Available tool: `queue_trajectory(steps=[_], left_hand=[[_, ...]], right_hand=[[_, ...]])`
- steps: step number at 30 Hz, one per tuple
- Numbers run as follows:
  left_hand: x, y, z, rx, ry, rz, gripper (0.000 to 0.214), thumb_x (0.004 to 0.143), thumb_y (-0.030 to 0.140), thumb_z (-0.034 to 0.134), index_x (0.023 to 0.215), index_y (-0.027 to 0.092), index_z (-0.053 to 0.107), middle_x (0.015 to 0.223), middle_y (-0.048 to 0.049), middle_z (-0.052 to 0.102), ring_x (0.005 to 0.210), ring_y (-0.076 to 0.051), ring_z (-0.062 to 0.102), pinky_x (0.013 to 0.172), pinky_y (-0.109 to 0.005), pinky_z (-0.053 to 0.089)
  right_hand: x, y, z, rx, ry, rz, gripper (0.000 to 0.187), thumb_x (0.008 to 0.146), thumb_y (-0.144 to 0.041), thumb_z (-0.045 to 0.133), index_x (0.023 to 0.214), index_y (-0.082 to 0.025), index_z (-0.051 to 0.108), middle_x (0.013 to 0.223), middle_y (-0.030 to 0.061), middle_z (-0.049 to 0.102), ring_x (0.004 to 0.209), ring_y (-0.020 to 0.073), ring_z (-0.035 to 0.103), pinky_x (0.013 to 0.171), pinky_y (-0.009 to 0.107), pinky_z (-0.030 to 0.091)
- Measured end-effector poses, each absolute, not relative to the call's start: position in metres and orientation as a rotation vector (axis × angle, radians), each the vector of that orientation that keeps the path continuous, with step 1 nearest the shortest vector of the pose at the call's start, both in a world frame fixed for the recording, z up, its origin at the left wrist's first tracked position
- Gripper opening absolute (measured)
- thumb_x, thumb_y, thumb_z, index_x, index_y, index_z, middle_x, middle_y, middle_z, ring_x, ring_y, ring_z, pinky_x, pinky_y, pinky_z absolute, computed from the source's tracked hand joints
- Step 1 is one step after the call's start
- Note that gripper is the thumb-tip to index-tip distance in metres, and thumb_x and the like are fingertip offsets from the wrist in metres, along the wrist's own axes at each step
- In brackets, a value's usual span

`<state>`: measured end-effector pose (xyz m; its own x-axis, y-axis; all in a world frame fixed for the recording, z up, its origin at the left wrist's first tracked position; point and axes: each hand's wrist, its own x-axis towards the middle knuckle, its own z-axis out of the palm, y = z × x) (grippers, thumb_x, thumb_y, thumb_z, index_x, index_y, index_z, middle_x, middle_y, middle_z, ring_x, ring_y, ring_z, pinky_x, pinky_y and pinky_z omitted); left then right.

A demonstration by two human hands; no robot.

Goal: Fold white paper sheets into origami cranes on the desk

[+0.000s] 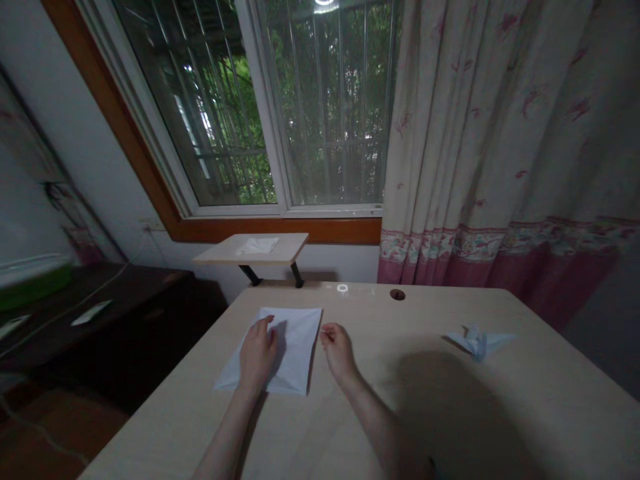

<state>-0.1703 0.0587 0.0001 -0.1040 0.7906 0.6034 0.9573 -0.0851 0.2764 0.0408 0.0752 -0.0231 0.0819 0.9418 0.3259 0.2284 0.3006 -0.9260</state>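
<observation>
The left hand (258, 353) lies over the left half of the creased white paper sheet (296, 360), fingers extended, gripping nothing; contact pressure cannot be determined. The sheet lies on the near-left tabletop (165, 437). The right hand (338, 351) stands just beside the sheet's right edge, fingers curled closed, no paper visible between them. Step in hand, as judged: steadying the sheet. Further handling calls for the sheet held flat, right fingers aligned to its edge. Farther right: a folded paper crane (479, 343). Far left: a raised shelf (215, 251) bearing white paper (261, 245).
</observation>
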Motion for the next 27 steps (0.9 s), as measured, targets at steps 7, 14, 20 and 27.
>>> queue_trajectory(steps=[7, 14, 20, 27], left_hand=[[-0.167, 0.05, -0.001, -1.569, -2.149, -0.624, 0.054, 0.091, 0.033, 0.048, 0.135, 0.003, 0.047, 0.128, -0.0211, 0.062, 0.116, -0.036, 0.058, 0.093, -0.046, 0.048], [-0.162, 0.046, -0.003, -1.504, -2.272, -0.471, 0.054, 0.09, 0.033, 0.052, 0.134, 0.001, 0.049, 0.136, -0.0239, 0.056, 0.123, -0.038, 0.055, 0.098, -0.046, 0.045], [-0.162, 0.043, -0.001, -1.505, -2.292, -0.408, 0.053, 0.091, 0.034, 0.053, 0.132, 0.001, 0.051, 0.132, -0.0237, 0.059, 0.119, -0.037, 0.057, 0.1, -0.046, 0.042], [-0.157, 0.039, 0.009, -1.565, -2.234, -0.462, 0.043, 0.089, 0.023, 0.053, 0.127, 0.004, 0.056, 0.128, -0.0199, 0.064, 0.113, -0.033, 0.061, 0.097, -0.041, 0.043]], right_hand=[[0.029, 0.06, -0.027, -1.27, -1.687, 0.593, 0.009, 0.087, -0.024, 0.062, 0.078, -0.02, 0.063, 0.09, 0.0097, 0.061, 0.093, 0.028, 0.057, 0.089, 0.041, 0.046], [0.032, 0.059, -0.026, -1.305, -1.841, 0.494, 0.01, 0.084, -0.011, 0.061, 0.081, -0.021, 0.063, 0.092, 0.0078, 0.061, 0.095, 0.0259, 0.058, 0.091, 0.037, 0.046], [0.033, 0.058, -0.024, -1.322, -1.886, 0.437, 0.014, 0.086, -0.009, 0.056, 0.085, -0.021, 0.063, 0.094, 0.0081, 0.061, 0.094, 0.0256, 0.057, 0.089, 0.037, 0.047], [0.034, 0.056, -0.024, -1.278, -1.905, 0.431, 0.015, 0.086, -0.008, 0.055, 0.088, -0.02, 0.062, 0.095, 0.0081, 0.062, 0.095, 0.0257, 0.057, 0.09, 0.037, 0.047]])
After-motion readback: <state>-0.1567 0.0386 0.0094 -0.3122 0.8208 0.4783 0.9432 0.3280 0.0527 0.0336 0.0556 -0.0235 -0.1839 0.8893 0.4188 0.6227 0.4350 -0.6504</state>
